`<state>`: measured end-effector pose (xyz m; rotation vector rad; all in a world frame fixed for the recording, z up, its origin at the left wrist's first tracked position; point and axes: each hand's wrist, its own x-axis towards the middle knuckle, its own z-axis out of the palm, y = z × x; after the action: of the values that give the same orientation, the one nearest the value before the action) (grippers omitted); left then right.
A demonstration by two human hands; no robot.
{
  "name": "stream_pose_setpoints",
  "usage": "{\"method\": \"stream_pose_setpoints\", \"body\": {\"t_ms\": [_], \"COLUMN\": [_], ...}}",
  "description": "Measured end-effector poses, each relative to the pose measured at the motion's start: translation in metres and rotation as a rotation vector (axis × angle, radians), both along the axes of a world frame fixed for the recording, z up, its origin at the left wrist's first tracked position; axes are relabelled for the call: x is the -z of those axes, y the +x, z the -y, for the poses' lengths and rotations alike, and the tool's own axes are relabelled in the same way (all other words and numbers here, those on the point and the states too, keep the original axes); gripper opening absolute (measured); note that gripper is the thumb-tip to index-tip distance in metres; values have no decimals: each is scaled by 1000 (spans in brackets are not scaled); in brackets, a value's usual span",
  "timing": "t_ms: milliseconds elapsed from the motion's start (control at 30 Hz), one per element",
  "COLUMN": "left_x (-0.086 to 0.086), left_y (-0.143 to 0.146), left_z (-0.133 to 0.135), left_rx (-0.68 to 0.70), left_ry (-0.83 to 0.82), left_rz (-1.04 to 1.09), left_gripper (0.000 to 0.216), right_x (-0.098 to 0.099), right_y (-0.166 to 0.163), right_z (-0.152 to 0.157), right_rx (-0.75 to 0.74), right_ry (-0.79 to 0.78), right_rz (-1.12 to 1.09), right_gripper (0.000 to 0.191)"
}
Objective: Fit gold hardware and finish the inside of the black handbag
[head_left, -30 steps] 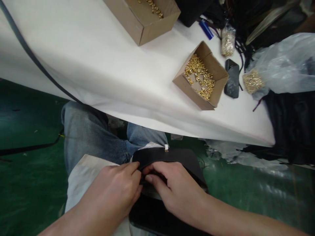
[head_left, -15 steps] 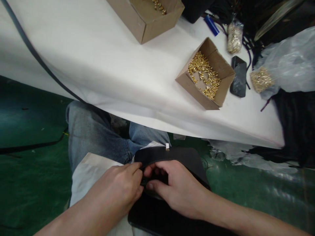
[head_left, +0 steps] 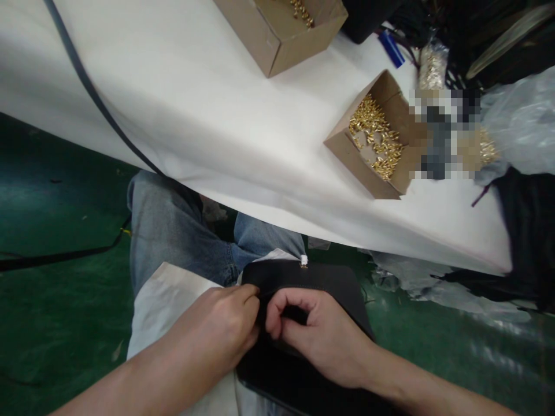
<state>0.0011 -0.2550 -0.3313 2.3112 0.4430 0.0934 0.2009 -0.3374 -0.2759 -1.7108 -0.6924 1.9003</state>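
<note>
A black bag (head_left: 277, 370) with a stitched flap (head_left: 338, 278) lies across my lap, over a pale cloth. At the flap's edge sits a small metal fitting with a white wrap (head_left: 304, 261). My left hand (head_left: 234, 318) is closed on the bag's left side, by the opening under the flap; its fingertips are partly hidden. Just right of it, my right hand (head_left: 314, 332) hovers at the opening with fingers curled and thumb drawn in. Whatever those fingers pinch, if anything, is too hidden to make out.
On the white-covered table (head_left: 182, 98) stand a cardboard box of gold-coloured metal pieces (head_left: 377, 138) and another cardboard box (head_left: 277, 43). A blue object (head_left: 391, 49), plastic bags (head_left: 524, 110) and black material lie at the right. A dark cord (head_left: 91, 86) crosses the table's left side.
My right hand has drawn slightly away from my left hand, its fingers curling more closely. My left hand keeps its hold on the bag. The whole view has shifted a little.
</note>
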Motion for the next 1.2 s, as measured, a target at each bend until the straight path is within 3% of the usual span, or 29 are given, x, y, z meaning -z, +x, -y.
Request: {"method": "stream_pose_setpoints", "body": {"t_ms": [133,233,333,433,867,1200], "left_x": [0,-1,-1,1,-6,-1], "left_y": [-1,-1,-4,-7,-6,-7], "left_z": [-2,-3,-4,-3,6,9], "left_rx": [-40,-41,-41,-50,28,5], "left_ry": [-41,6,23,6,103,74], "left_rz": [15,72,106,128,128,38], "left_gripper": [23,22,23,24,37,30], "right_x": [-7,-12,-16,-18,-8,-8], "right_y": [-2,-1,2,7,16,16], "right_z": [1,0,-3,-8,-18,-25], "right_rx": [-82,-92,-219,-357,-446,-577], "right_ry": [123,120,106,80,138,173], "right_rz": [212,326,396,361,251,403], "right_gripper": [26,20,25,21,14,17]}}
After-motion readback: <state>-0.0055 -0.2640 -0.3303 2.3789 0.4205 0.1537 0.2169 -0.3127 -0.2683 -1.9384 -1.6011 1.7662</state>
